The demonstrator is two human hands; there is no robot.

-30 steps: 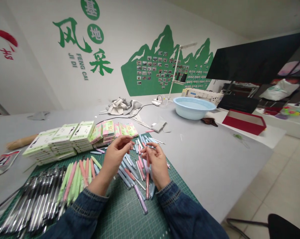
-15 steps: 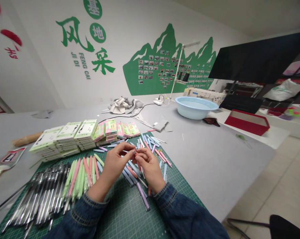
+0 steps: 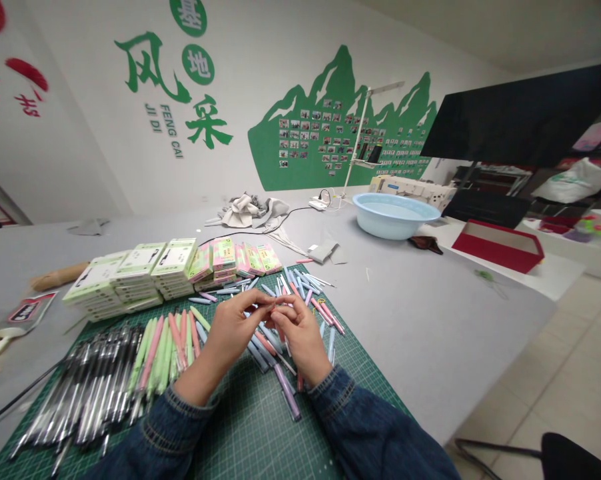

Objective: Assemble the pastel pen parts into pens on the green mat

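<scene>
Both hands meet over a green cutting mat [image 3: 260, 440]. My right hand [image 3: 303, 337] is closed on a pinkish-red pen [image 3: 281, 332], mostly covered by the fingers. The fingertips of my left hand [image 3: 233, 327] pinch together at the pen's upper end; what exactly they grip there is hidden. Beneath and around the hands lie loose blue, purple and pink pens, among them a purple pen [image 3: 286, 392]. To the left, green and pink pens [image 3: 168, 347] lie side by side, beside a pile of clear pens with black grips [image 3: 88, 387].
Behind the mat stand stacked white-green boxes [image 3: 135, 270] and small pink-green boxes [image 3: 224, 257]. Grey cloth [image 3: 253, 212], a light blue basin [image 3: 395, 223] and a red box [image 3: 498, 247] are farther back. A glue tube [image 3: 25, 313] lies at the left. A black cable crosses the table.
My fingertips have shifted slightly at the pen's upper end, covering the red bit that showed between them. The view has moved a little; the other things lie as before.
</scene>
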